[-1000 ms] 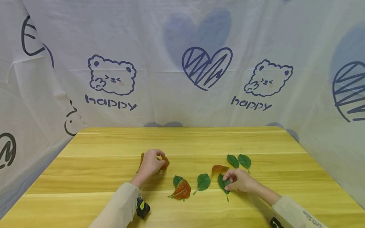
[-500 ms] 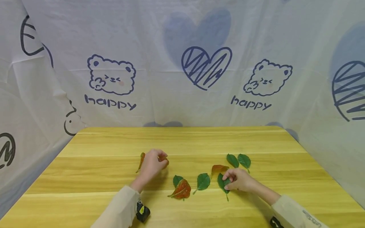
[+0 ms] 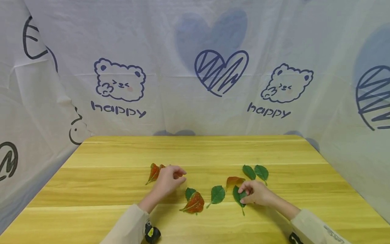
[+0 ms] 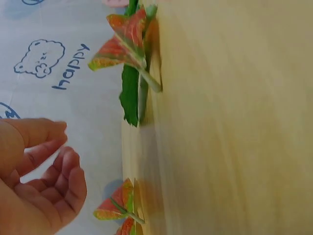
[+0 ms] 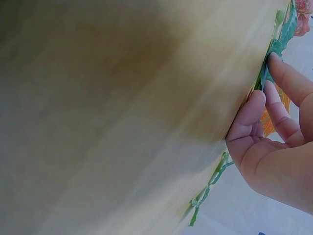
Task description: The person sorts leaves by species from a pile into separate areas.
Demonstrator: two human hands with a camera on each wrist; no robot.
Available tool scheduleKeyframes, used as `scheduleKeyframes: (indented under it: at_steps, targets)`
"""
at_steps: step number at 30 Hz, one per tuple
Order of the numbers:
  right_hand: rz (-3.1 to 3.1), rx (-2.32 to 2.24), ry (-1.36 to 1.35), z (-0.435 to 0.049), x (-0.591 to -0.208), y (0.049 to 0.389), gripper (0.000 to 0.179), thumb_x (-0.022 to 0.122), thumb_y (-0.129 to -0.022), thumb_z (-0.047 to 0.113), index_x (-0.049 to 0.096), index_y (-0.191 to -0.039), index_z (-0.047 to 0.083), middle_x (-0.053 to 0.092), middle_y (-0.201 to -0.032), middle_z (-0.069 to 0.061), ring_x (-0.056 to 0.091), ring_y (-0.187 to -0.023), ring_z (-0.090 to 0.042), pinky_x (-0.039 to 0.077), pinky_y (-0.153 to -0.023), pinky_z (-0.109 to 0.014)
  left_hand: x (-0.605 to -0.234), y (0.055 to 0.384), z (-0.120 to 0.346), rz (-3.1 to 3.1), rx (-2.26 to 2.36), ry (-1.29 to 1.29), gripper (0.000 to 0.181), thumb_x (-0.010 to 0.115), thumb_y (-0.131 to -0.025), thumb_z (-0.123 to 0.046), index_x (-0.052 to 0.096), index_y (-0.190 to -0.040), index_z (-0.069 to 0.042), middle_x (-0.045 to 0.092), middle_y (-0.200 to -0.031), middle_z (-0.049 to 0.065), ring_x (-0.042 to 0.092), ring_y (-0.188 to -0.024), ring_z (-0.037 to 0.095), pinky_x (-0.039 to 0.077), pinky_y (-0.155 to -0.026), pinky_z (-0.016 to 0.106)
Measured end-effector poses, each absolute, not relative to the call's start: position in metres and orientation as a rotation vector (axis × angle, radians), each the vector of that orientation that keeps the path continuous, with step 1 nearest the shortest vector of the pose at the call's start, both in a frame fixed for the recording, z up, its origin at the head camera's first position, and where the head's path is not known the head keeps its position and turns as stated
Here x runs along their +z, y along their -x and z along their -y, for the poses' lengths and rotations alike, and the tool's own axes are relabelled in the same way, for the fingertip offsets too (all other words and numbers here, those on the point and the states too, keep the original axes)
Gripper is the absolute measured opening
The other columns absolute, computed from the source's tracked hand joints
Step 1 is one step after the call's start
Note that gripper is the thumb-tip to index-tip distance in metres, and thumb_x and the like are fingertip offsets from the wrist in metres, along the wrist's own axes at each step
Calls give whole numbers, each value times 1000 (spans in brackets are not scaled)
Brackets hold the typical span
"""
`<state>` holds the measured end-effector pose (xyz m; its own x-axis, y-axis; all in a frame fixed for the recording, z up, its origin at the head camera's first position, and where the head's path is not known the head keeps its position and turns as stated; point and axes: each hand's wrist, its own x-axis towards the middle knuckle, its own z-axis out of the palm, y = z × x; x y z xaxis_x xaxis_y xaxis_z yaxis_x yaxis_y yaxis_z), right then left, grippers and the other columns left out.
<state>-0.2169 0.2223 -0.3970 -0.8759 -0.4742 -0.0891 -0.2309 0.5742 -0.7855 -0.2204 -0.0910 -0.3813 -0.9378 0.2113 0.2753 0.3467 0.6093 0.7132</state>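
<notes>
My left hand (image 3: 169, 178) hovers over the left of the table, fingers loosely bent; the left wrist view shows a gap between thumb and fingers with nothing in it. Behind it lie red leaves (image 3: 154, 172), partly hidden by the hand. On the right, my right hand (image 3: 257, 193) pinches the edge of a green leaf (image 3: 236, 195) lying on the table; in the right wrist view thumb and finger meet on this leaf (image 5: 277, 47). An orange-brown leaf (image 3: 234, 181) lies just behind it. Between the hands, a red leaf (image 3: 195, 202) overlaps a green one (image 3: 189, 192).
Another green leaf (image 3: 217, 195) lies alone near the middle of the wooden table (image 3: 195, 152). Farther back on the right are two green leaves side by side (image 3: 248, 172). A white printed cloth (image 3: 170, 101) hangs behind the table and along its sides.
My left hand has come away from the red leaves, moving slightly right and nearer, so more of the leaves on the left shows. The right hand and its leaf stay in place.
</notes>
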Motion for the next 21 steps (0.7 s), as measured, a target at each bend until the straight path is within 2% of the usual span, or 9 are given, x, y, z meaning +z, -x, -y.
scheduleKeyframes:
  at_steps: [5,10,21]
  targets:
    - [-2511,-1215,583,-222,-397,216,20,71,-73,2,59,-89,-2,43,-69,-1,34,-49,-8,30,-41,-17,-379,215,88,2656,-1341,662,10,68,-78,-4,69,-87,-2,59,-76,0,49,-61,11,43,-54,25]
    - [-2520,-1216,609,-223,-397,216,20,71,-73,1,59,-89,-2,43,-69,-2,35,-51,-8,30,-42,-16,-378,211,87,2745,-1359,849,19,73,-74,-9,70,-90,-1,59,-76,2,48,-59,11,43,-52,25]
    - [-2525,-1204,655,-224,-398,218,20,71,-73,2,60,-88,-3,44,-69,-1,38,-58,-10,33,-47,-18,-378,206,88,2909,-1400,868,25,77,-68,-11,70,-92,-6,56,-78,-3,47,-65,13,42,-56,26]
